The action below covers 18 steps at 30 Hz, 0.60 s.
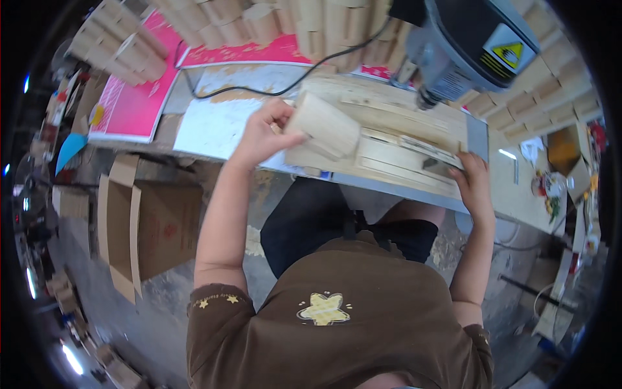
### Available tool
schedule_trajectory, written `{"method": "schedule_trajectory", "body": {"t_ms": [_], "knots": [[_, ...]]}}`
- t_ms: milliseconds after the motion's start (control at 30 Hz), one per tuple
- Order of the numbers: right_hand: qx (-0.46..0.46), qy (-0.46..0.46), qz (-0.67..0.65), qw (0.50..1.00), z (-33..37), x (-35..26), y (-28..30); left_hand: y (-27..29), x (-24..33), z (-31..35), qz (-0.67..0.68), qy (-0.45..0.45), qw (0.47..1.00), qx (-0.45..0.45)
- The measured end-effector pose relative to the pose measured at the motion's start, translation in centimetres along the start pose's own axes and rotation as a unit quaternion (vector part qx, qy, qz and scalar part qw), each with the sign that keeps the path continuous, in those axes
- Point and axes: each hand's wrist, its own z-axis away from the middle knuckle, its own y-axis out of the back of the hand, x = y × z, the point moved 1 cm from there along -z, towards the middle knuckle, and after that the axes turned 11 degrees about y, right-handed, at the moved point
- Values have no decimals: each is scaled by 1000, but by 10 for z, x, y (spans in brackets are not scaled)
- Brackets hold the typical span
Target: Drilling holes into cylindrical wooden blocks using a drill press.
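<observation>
One wooden block (327, 126) is in hand, pinched by the left hand (265, 133) with the thumb on its near side, and tilted at the left part of a wooden jig (395, 165) on the worktop (518, 194); whether block and jig touch, I cannot tell. The right hand (475, 181), well apart from the left, has its fingertips at the jig's right end, away from the block; whether it grips or merely rests is unclear. This piece seems midway: held, but not lying flat. Beyond the jig, a drill-like machine (447, 71) stands apart from the block. Farther back, similar wooden pieces (346, 26) are stacked; whether finished or waiting does not show, so what is left is uncertain.
</observation>
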Motion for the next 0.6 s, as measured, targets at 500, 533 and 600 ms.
{"method": "schedule_trajectory", "body": {"t_ms": [500, 533, 600], "knots": [[41, 10, 2, 999, 8, -33, -15, 132, -75, 62, -394, 9, 824, 408], [40, 16, 8, 999, 8, -33, -12, 122, -83, 61, -257, 14, 844, 471], [44, 5, -4, 999, 8, -34, -13, 114, -94, 68, -40, 62, 856, 512]]}}
